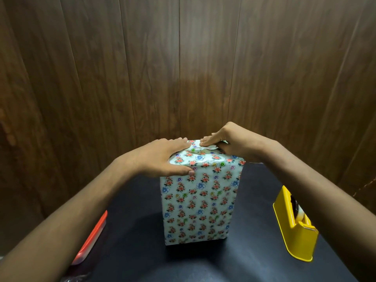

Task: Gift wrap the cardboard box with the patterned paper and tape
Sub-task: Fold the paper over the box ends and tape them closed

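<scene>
Floral paper (200,202), white with small red and blue flowers, covers the cardboard box (203,165) on every side we can see; none of the cardboard itself shows. We see the box standing upright on its end near the middle of the black table (254,251), its near face toward us and its top end level with both hands.

Our left hand (162,157) lies flat across the left part of the top, its fingers (177,141) stretched straight toward the far edge and its thumb pressed against the upper left of the near face. It presses the paper down and grips nothing.

Our right hand (227,140) sits on the right part of the top with its fingers curled, the fingertips pressing on a folded flap of paper (205,147) that lies over the top end. We cannot tell whether the thumb pinches that flap from below, because the hand hides it.

Toward the right edge of the table, well apart from the box, stands a yellow tape dispenser (293,231) with a roll of tape in it. At the left edge lies a flat orange-red thing (93,237), partly hidden by our left forearm; we cannot say what it is. Dark wood panelling (142,68) rises behind the table.
</scene>
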